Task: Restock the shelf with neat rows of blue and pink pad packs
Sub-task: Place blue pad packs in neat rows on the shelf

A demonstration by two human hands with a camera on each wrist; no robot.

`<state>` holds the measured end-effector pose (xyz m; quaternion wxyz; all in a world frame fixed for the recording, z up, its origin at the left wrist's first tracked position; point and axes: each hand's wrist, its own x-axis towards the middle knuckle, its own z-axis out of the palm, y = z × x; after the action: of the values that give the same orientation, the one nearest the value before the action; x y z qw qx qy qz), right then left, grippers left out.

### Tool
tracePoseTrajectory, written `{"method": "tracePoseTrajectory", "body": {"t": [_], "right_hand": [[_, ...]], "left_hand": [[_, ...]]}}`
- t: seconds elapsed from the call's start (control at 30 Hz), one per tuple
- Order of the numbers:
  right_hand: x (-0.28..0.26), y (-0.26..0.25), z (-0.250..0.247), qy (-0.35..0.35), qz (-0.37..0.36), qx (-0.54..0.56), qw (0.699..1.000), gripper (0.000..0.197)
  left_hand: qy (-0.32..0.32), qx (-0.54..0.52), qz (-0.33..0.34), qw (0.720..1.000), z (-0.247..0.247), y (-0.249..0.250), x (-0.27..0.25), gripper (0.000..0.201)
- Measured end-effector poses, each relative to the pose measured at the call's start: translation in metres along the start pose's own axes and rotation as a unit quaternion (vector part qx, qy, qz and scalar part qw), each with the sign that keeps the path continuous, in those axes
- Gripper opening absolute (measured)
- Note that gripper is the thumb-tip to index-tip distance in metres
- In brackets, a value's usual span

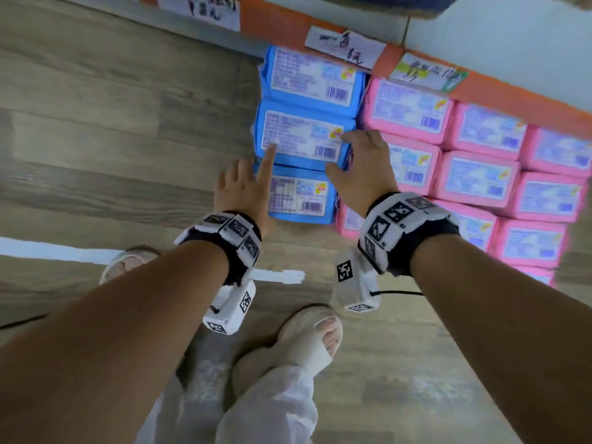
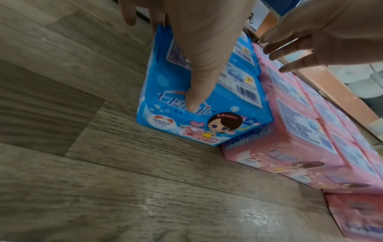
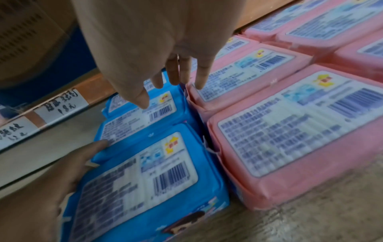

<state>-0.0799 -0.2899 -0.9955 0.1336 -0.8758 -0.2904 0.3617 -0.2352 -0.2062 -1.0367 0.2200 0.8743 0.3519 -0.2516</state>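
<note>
Three blue pad packs stand in one column on the wood-grain shelf (image 1: 128,129): far (image 1: 312,76), middle (image 1: 301,136) and near (image 1: 298,197). Pink pad packs (image 1: 477,174) fill several rows directly to their right, touching the blue column. My left hand (image 1: 253,177) lies on the near blue pack (image 2: 176,124), thumb (image 2: 196,98) pressing its front face, index finger stretched onto the middle pack's label. My right hand (image 1: 344,155) hovers with spread fingers (image 3: 165,78) over the middle pack's right edge at the blue-pink seam, holding nothing.
An orange rail (image 1: 278,24) with handwritten price tags (image 1: 346,46) runs along the back of the shelf. Bare shelf board lies left of the blue column. A white front edge strip (image 1: 64,251) borders the shelf, with my sandalled feet (image 1: 307,341) below.
</note>
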Motion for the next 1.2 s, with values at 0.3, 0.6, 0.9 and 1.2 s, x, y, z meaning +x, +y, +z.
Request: {"method": "tracePoseTrajectory", "body": {"t": [0.3, 0.6, 0.9, 1.2], "right_hand": [[0.018, -0.016, 0.015, -0.028, 0.019, -0.126, 0.991, 0.088], [0.013, -0.028, 0.042, 0.0, 0.001, -0.312, 0.95, 0.088], [-0.002, -0.044, 0.012, -0.078, 0.028, -0.2, 0.976, 0.09], [-0.146, -0.106, -0.113, -0.07, -0.018, -0.098, 0.993, 0.089]], "left_hand": [[-0.023, -0.004, 0.003, 1.0, -0.018, -0.06, -0.005, 0.102], [-0.022, 0.032, 0.019, 0.999, -0.012, -0.064, -0.001, 0.09], [-0.056, -0.097, 0.019, 0.993, -0.038, -0.067, -0.035, 0.077], [-0.077, -0.159, 0.082, 0.981, -0.185, -0.042, -0.174, 0.086]]}}
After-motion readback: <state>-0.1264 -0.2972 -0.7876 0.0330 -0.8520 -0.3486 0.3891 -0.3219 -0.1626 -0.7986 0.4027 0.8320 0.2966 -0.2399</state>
